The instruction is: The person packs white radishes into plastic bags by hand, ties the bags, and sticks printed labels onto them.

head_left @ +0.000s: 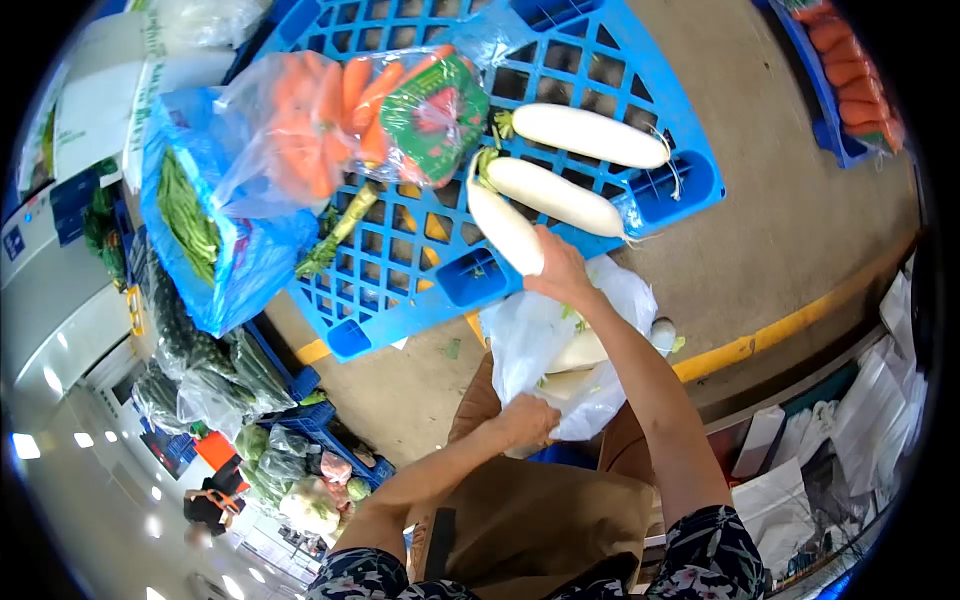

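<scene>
My right hand is closed around the lower end of a white radish, whose leafy top points away from me over the blue pallet. Beside it, a second radish and a third radish lie on the pallet. My left hand is closed on the near edge of a white plastic bag in front of my lap. Inside this bag more radishes show, partly covered by the plastic and my right forearm.
On the pallet rest a clear bag of carrots, a blue bag with green leaves and a cut green stalk. Vegetable crates stand lower left. More bagged carrots are at upper right, and plastic bags lie lower right.
</scene>
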Available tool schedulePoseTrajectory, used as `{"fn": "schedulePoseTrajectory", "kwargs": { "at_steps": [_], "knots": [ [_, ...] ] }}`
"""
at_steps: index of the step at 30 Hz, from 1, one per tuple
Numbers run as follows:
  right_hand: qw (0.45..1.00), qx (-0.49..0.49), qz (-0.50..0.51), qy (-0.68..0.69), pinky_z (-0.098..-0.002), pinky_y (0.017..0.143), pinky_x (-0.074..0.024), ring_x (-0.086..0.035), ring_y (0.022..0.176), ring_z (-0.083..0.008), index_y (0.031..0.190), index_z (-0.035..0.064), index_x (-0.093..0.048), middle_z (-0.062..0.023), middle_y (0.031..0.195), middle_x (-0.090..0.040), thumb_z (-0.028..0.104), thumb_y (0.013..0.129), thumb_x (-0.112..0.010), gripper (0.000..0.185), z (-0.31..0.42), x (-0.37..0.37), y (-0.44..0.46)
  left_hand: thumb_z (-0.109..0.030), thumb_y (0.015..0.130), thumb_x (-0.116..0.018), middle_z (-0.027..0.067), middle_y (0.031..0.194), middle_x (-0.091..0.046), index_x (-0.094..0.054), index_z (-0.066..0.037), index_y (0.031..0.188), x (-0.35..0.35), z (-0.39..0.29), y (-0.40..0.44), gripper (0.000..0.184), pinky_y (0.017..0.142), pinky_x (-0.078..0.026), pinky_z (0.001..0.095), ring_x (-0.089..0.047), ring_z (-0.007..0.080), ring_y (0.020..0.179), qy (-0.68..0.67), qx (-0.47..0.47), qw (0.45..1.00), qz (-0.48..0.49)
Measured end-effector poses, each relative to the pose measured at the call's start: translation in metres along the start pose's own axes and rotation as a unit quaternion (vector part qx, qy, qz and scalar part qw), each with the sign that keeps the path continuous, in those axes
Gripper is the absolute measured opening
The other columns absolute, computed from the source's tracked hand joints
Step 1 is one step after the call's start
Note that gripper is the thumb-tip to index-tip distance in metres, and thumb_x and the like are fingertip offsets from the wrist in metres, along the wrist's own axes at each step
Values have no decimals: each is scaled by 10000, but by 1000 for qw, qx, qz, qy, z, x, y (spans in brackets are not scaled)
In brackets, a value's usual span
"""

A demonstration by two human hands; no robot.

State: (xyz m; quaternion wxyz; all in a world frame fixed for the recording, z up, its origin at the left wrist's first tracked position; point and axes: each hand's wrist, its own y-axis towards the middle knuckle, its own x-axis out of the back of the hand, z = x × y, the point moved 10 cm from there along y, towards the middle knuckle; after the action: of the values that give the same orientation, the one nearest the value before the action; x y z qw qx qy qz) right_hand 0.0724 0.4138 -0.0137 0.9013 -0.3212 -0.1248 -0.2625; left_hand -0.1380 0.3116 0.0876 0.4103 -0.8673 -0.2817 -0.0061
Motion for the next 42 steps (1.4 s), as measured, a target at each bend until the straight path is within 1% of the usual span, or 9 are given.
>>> {"fn": "schedulePoseTrajectory", "kwargs": {
  "at_steps": [5, 12, 16, 25, 29, 30, 32, 36, 42],
  "knots": [
    [972, 134, -164, -100, -451, 860, -402, -522, 1000, -367, 1257, 32, -416, -187, 1039, -548, 145, 570, -731, 764, 16, 24, 30, -233, 832, -550, 186, 717, -616, -626, -80, 789, -12, -35, -55, 176, 663, -463, 475, -604, 390, 732, -184, 60, 981, -34],
    [945, 141, -122, -269, -541, 940, -331, -373, 1199, -373, 1358, 131, -367, -203, 1348, -339, 255, 636, -769, 836, 4, 18, -13, -281, 891, -533, 205, 731, -597, -607, -47, 798, -13, -57, -86, 263, 667, -442, 459, -585, 394, 754, -349, 175, 912, -125],
    [948, -25, 176, -264, -701, 1006, -116, -139, 1357, -415, 1407, 202, -332, -208, 1475, -169, 539, 718, -658, 833, -50, -21, -129, -274, 885, -537, 204, 730, -597, -607, -46, 793, 9, -93, -96, 255, 668, -440, 458, -587, 387, 753, -336, 147, 919, -146],
    [964, -210, 95, -136, -714, 1000, -41, -36, 1393, -372, 1385, 215, -380, -190, 1505, -116, 607, 762, -572, 761, -81, 67, -269, -263, 875, -562, 209, 745, -590, -592, -36, 780, 60, -182, -115, 248, 652, -451, 421, -582, 377, 736, -258, 138, 932, -213],
    [990, -72, -44, 111, -468, 1057, -275, -292, 1316, -363, 1318, 94, -457, -225, 1416, -300, 391, 794, -654, 633, -76, 136, -333, -272, 833, -558, 184, 859, -644, -669, -97, 870, 89, -237, -139, 210, 746, -475, 420, -614, 355, 834, -234, 206, 931, -188],
    [989, 20, -148, -5, -334, 956, -399, -492, 1136, -328, 1271, 24, -478, -194, 1241, -481, 237, 802, -663, 548, -76, 166, -356, -276, 829, -562, 188, 858, -643, -667, -88, 871, 99, -248, -142, 219, 743, -473, 419, -615, 355, 830, -221, 203, 931, -206],
    [958, -80, -170, 218, -326, 827, -469, -549, 977, -239, 1261, 7, -480, -134, 1096, -530, 171, 832, -623, 481, -102, 218, -414, -285, 823, -572, 195, 848, -640, -662, -69, 868, 118, -281, -156, 238, 732, -470, 422, -614, 360, 814, -229, 217, 924, -217],
    [803, -265, -315, 431, -257, 521, -467, -575, 669, -127, 1108, 0, -564, -64, 885, -602, 106, 853, -599, 278, -217, 291, -569, -266, 841, -596, 127, 680, -581, -639, 5, 812, 163, -343, -193, 276, 629, -437, 378, -548, 226, 666, -242, 215, 904, -281],
    [815, -357, -345, 300, -312, 324, -390, -449, 374, -161, 833, 33, -551, -70, 570, -507, 117, 826, -518, 91, -328, 414, -684, -266, 862, -602, 18, 649, -540, -651, -8, 810, 213, -429, -253, 268, 541, -374, 311, -468, 124, 604, -365, 220, 829, -363]
  ]
}}
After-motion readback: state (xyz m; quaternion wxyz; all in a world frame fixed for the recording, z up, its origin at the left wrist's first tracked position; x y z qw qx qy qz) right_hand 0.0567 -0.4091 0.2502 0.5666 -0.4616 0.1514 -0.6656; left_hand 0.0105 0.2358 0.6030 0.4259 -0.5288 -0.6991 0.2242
